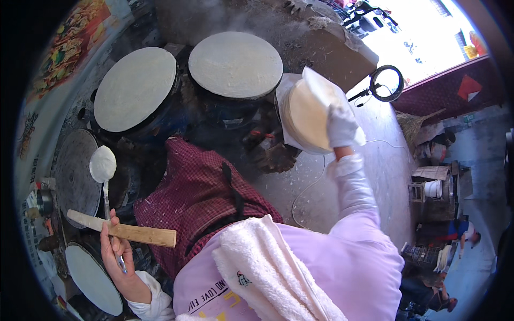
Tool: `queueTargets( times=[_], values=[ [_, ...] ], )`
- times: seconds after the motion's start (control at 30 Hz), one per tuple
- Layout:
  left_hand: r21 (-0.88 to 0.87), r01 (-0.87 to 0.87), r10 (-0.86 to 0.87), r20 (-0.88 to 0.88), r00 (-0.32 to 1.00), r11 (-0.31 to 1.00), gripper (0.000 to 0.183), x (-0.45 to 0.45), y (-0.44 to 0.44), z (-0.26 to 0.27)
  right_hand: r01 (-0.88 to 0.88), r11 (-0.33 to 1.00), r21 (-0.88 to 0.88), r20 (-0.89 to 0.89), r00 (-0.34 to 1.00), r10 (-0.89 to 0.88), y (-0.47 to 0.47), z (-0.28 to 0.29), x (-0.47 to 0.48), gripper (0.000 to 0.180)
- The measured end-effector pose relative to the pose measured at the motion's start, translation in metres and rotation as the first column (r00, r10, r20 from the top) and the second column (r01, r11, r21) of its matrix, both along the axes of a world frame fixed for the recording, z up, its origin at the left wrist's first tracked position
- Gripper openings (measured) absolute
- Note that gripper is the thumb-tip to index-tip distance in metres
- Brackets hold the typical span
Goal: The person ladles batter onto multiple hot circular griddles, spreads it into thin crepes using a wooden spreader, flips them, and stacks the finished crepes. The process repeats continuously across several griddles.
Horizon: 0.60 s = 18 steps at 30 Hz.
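My left hand (116, 244) is bare and grips the handle of a metal ladle (103, 164) whose bowl holds pale batter, together with a flat wooden scraper (124, 232) lying across it. On my right hand (341, 126) is a white glove. It touches the right side of a stack of thin round flatbreads (307, 116), and a white cloth or sheet (317, 86) is folded over the stack's edge. Whether the fingers pinch the sheet is hard to see. Two round griddles covered with pale batter, one at upper left (136, 89) and one at top centre (235, 65), stand before me.
A bare dark griddle (77, 176) is at the left, with another batter-covered griddle (94, 279) below it. Beyond the stack stand a cardboard box (341, 52) and a ring light (386, 83). A cable (301, 196) crosses the floor. Two people are at the far right.
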<state>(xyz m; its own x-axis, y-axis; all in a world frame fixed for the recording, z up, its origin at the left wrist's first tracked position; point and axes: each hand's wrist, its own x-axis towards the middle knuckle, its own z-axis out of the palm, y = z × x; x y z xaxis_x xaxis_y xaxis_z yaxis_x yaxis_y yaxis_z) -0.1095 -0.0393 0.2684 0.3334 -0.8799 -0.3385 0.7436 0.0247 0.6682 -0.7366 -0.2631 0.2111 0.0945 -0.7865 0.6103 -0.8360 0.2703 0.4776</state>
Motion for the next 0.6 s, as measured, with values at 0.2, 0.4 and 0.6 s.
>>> queueTargets(
  times=[0.2,0.4,0.6],
  values=[
    [0.058,-0.015,0.011,0.083,0.997,0.998,0.048,-0.004,-0.004,0.009,0.167,0.888,0.429,0.299,0.901,-0.314,0.013,-0.159,-0.017,0.05],
    [0.152,-0.202,0.134,0.373,0.918,0.967,0.05,-0.017,-0.004,0.006,0.198,0.859,0.472,0.353,0.85,-0.39,0.01,-0.142,-0.005,0.048],
    [0.235,-0.282,0.184,0.368,0.912,0.93,0.047,-0.042,-0.007,0.035,-0.282,0.862,0.42,0.615,0.788,-0.041,-0.003,-0.02,0.15,0.061]
  ],
)
